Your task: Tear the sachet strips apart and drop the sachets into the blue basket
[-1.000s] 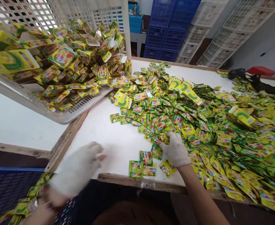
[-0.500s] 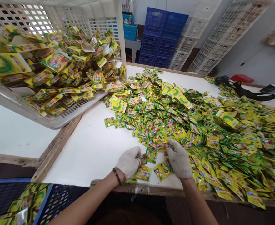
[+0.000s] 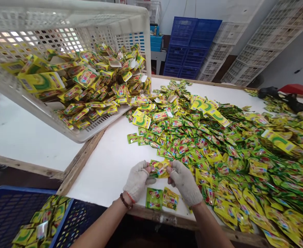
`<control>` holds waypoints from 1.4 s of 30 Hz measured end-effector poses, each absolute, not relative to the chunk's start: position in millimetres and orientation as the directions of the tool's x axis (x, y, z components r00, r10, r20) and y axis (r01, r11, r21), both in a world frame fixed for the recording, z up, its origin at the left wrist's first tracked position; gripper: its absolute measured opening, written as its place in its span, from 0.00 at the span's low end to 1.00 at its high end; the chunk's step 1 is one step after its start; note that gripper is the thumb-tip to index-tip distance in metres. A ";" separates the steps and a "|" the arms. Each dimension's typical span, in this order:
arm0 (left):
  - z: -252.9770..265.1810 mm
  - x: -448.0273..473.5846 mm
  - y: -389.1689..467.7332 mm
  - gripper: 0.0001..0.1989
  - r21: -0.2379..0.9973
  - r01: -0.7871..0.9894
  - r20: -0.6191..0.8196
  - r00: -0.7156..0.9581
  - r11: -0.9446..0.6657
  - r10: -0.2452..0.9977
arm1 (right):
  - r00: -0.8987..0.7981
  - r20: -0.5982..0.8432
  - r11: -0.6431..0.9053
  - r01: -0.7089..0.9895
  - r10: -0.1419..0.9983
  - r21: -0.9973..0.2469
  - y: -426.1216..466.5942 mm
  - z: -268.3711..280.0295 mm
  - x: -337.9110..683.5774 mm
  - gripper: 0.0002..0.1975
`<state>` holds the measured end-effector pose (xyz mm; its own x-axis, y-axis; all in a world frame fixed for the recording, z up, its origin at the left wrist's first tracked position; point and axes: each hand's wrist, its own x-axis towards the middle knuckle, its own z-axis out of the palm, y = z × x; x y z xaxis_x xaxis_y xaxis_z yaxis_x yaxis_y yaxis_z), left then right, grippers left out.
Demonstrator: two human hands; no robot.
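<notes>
My left hand [image 3: 138, 179] and my right hand [image 3: 184, 182], both in pale knitted gloves with bare fingertips, meet just above the white table. A small yellow sachet [image 3: 163, 168] is pinched in my right fingers. It overlaps a green sachet [image 3: 153, 164] that my left fingers grip from the other side. Below them, near the table's front edge, a flat green sachet [image 3: 154, 198] lies beside a yellow sachet [image 3: 170, 198]. Just beyond my hands begins a big loose pile of green and yellow sachets [image 3: 234, 158].
A tilted white crate [image 3: 143, 41] full of small printed boxes [image 3: 89, 77] rests on the left. Some flattened boxes [image 3: 141, 119] lie on the pile. Below left, a blue crate [image 3: 1, 206] contains filled packs. Stacked blue crates [image 3: 182, 31] and white crates [image 3: 257, 51] stand behind.
My right hand has brought the yellow sachet from the pile's edge to my left hand, which has lifted slightly with a green one. The view has swung left.
</notes>
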<state>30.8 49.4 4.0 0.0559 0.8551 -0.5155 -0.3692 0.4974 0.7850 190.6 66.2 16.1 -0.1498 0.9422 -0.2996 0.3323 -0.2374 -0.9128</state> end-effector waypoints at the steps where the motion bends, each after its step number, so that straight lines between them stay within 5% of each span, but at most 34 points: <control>1: 4.0 31.2 49.3 0.21 0.773 -0.413 -0.513 0.041 0.482 0.857 | -0.126 -0.298 -0.254 0.279 0.946 -0.926 65.0 14.2 187.7 0.13; 5: 3.7 36.3 48.3 0.19 0.742 -0.532 -0.456 0.046 0.408 0.889 | -0.023 -0.166 -0.146 0.362 0.986 -0.921 56.9 1.5 175.7 0.15; 8: -1.1 36.4 49.8 0.20 0.805 -0.477 -0.394 0.014 0.353 0.919 | 0.003 -0.077 -0.069 0.485 0.997 -0.872 53.2 -7.0 172.0 0.16; 11: -8.0 30.0 55.8 0.21 0.851 -0.379 -0.376 0.042 0.363 0.926 | -0.068 -0.092 -0.056 0.413 0.993 -0.909 58.8 -9.5 173.4 0.15; 15: -7.9 18.5 74.7 0.19 0.934 -0.106 -0.327 0.135 0.341 0.935 | -0.305 -0.189 -0.112 0.254 0.933 -0.961 80.6 -6.7 174.3 0.20; 18: 1.8 7.9 105.8 0.12 0.952 0.287 -0.157 0.176 0.102 0.972 | -0.286 -0.251 -0.204 0.184 0.925 -0.962 97.7 -6.5 171.2 0.17; 21: 12.0 -6.9 154.2 0.08 0.638 0.754 0.078 0.140 -0.157 0.987 | -0.204 -0.326 -0.303 0.138 0.923 -0.943 106.9 -8.8 166.2 0.18; 24: 14.3 -22.2 207.0 0.25 0.360 0.917 0.162 0.120 -0.171 0.980 | -0.183 -0.399 -0.388 0.094 0.899 -0.917 108.4 -11.7 161.2 0.18; 27: 11.8 -31.9 247.3 0.31 0.342 0.923 0.150 0.130 -0.175 0.980 | -0.160 -0.447 -0.438 0.088 0.880 -0.895 108.4 -14.0 159.2 0.21; 34: 29.4 -45.3 246.8 0.18 0.528 0.836 0.055 0.141 -0.149 0.988 | -0.162 -0.268 -0.267 0.028 0.950 -0.963 110.9 -13.1 169.9 0.25; 38: 29.7 -57.5 186.5 0.16 0.724 0.682 -0.224 0.369 -0.099 0.902 | -0.077 -0.228 -0.221 0.087 0.971 -0.971 112.1 -13.0 176.1 0.22; 40: 21.6 -60.8 153.7 0.15 0.704 0.710 -0.340 0.364 -0.022 0.867 | -0.056 -0.228 -0.216 0.162 0.972 -0.963 112.8 -15.9 178.3 0.20; 42: 11.8 -59.8 127.4 0.15 0.538 0.843 -0.291 0.194 -0.007 0.937 | -0.056 -0.223 -0.205 0.225 0.973 -0.952 113.3 -20.6 179.4 0.19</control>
<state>-59.8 127.4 11.8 0.1936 0.9370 -0.2907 0.8430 -0.0073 0.5379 179.4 113.3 -20.6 -0.0561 0.9732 -0.2229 0.2252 -0.2052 -0.9525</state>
